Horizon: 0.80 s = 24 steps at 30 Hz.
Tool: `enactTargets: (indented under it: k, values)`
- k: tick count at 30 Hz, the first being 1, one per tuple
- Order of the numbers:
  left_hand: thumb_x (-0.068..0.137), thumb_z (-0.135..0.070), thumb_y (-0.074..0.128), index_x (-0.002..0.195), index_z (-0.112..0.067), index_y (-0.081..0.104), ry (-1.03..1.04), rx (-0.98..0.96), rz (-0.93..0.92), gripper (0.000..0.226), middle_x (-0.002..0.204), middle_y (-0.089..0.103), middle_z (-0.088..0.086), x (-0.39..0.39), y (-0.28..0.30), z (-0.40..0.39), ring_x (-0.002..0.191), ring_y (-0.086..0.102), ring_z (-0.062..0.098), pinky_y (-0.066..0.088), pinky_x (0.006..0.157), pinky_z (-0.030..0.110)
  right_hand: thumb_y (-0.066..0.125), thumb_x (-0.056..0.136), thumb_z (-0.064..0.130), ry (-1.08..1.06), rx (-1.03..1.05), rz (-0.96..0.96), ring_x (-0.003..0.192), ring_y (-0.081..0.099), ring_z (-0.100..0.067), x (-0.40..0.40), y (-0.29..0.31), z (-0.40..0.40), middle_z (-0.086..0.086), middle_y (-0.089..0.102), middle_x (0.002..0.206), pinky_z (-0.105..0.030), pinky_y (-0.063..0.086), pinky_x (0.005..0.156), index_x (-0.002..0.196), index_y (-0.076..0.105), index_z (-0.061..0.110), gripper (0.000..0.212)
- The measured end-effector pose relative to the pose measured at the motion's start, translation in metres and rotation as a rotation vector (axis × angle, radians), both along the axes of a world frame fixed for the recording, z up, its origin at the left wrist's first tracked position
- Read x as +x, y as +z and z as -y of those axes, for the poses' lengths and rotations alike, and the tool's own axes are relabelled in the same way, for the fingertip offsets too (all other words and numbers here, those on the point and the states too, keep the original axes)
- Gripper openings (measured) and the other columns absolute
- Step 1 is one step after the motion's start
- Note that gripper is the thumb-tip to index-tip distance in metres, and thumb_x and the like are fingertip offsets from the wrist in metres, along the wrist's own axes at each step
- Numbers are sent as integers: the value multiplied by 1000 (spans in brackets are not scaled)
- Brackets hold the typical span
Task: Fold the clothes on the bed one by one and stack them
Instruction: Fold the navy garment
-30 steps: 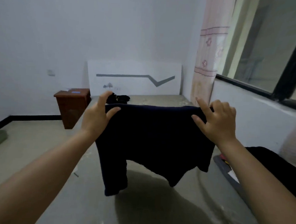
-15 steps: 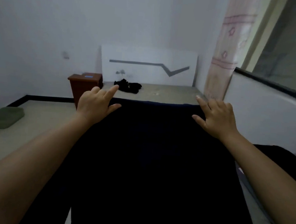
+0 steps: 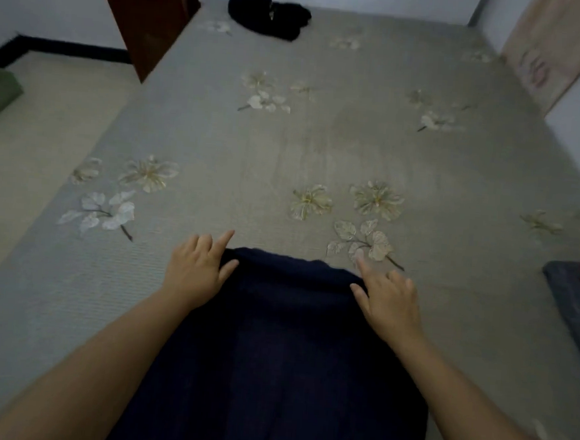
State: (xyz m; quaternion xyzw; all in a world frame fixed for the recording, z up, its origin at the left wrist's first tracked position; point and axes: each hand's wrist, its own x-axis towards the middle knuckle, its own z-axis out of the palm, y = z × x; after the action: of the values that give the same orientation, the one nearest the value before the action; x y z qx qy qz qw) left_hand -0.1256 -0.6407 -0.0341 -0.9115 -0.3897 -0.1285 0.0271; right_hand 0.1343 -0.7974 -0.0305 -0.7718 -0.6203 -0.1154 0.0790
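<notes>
Fingers (image 3: 227,239) of both hands pinch the navy garment (image 3: 282,356) over the grey flowered bed (image 3: 321,146).

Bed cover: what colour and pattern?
Grey-green bed cover with pale embroidered flowers and leaves, clearest in the head view.

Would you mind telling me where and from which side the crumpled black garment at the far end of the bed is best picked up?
Probably by its raised middle bunch, coming from above on the near side. The black garment lies in a loose heap on the bed, no edge or sleeve is distinguishable, and the wooden cabinet crowds its left.
</notes>
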Motion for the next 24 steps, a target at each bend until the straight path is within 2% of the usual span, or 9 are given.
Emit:
enactTargets:
  k: [4, 6, 9, 14, 17, 19, 20, 22, 24]
  values:
    - [95, -51, 3, 118, -11, 42, 12, -62, -34, 61, 64, 56, 10, 10, -82, -10, 51, 53, 27, 44, 46, 32, 40, 74, 40, 109, 57, -29, 62, 36, -12, 13, -77, -16, 9, 55, 48, -26, 35, 48, 104, 65, 19, 45]
    - [95, -51, 3, 117, -11, 43, 5, -38, -10, 60, 65, 56, 12, 18, -97, -25, 52, 54, 28, 45, 47, 34, 40, 74, 39, 105, 91, -31, 58, 46, -16, 25, -93, -30, 8, 58, 52, -26, 34, 51, 109, 55, 19, 43]
    - [96, -51, 10, 116, -10, 44, -15, 50, 69, 57, 69, 55, 17, 37, -90, -61, 59, 53, 30, 44, 49, 36, 43, 76, 36, 59, 209, -30, 59, 53, -22, 45, -85, -61, 2, 63, 62, -31, 44, 55, 111, 55, 14, 43]
    - [86, -42, 39, 119, -9, 41, 3, 202, 121, 46, 77, 55, 25, 71, -60, -128, 73, 37, 30, 45, 56, 43, 47, 79, 31, -113, 329, 48, 61, 58, -28, 76, -65, -114, -8, 63, 69, -32, 43, 60, 114, 48, 10, 41]
    - [86, -42, 41, 134, -17, 36, 115, -30, 1, 55, 113, 50, 32, 94, -71, -146, 104, 34, 32, 38, 80, 61, 43, 82, 36, -279, 44, -121, 99, 56, -41, 81, -82, -133, -23, 61, 104, -52, 41, 80, 130, 46, 5, 57]
    - [96, -36, 35, 146, -26, 19, 252, -252, -176, 53, 150, 15, 22, 107, -87, -137, 137, 7, 36, 9, 105, 62, 23, 89, 48, -348, -327, -175, 133, 27, -37, 80, -104, -134, -20, 35, 142, -53, 22, 102, 144, 25, 16, 64]
    - [99, -33, 30, 147, -26, 9, 283, -321, -249, 53, 154, -2, 14, 110, -96, -128, 140, -8, 34, -3, 109, 57, 19, 93, 50, -364, -426, -199, 138, 15, -33, 80, -112, -129, -15, 23, 149, -51, 15, 107, 146, 17, 21, 61]
    - [99, -25, 28, 147, -21, 6, 259, -377, -246, 53, 154, -11, 10, 113, -103, -106, 140, -16, 31, -10, 110, 51, 22, 96, 45, -419, -401, -326, 138, 18, -29, 84, -117, -107, -12, 24, 150, -47, 15, 109, 146, 18, 18, 57]
    - [98, -17, 33, 146, -11, 18, 176, -373, -155, 51, 154, -2, 14, 114, -101, -86, 141, -9, 32, -7, 111, 49, 30, 95, 36, -493, -205, -518, 128, 36, -31, 89, -109, -72, -16, 42, 139, -42, 26, 104, 142, 29, 8, 54]
